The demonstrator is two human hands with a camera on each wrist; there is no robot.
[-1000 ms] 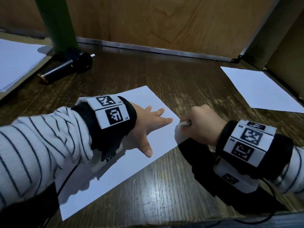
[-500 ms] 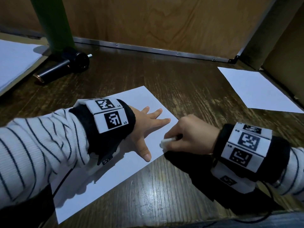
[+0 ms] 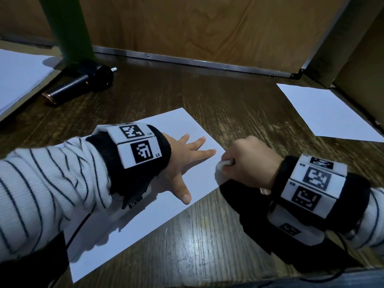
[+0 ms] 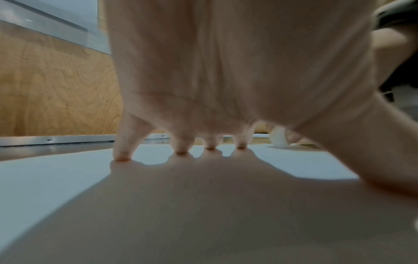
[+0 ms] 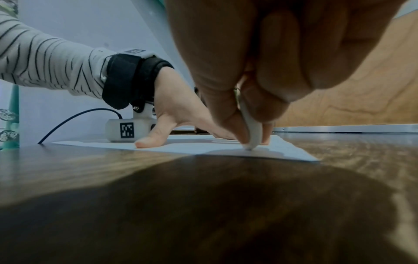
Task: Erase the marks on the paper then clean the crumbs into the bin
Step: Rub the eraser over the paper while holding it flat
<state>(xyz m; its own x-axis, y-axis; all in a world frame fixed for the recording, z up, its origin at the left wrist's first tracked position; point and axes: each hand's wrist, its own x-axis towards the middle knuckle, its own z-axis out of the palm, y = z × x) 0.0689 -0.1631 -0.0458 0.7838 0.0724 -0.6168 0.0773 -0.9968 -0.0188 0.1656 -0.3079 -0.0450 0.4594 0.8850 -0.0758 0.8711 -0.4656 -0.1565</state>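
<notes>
eraser (image 3: pixel 224 164) back up at the paper's (image 3: pixel 145 208) right corner vs 0.5 s ago, tip on the sheet. right hand (image 3: pixel 252 163) pinches it, fingers curled. left hand (image 3: pixel 182 161) flat, fingers spread, pinning paper mid-tabletop (image 3: pixel 207 246). second sheet (image 3: pixel 324 113) at right edge.

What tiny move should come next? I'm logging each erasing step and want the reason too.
Probably another short rub: the right hand pinches the eraser, its tip on the paper near the right corner, while the left hand presses the sheet flat. No crumbs are visible.
</notes>
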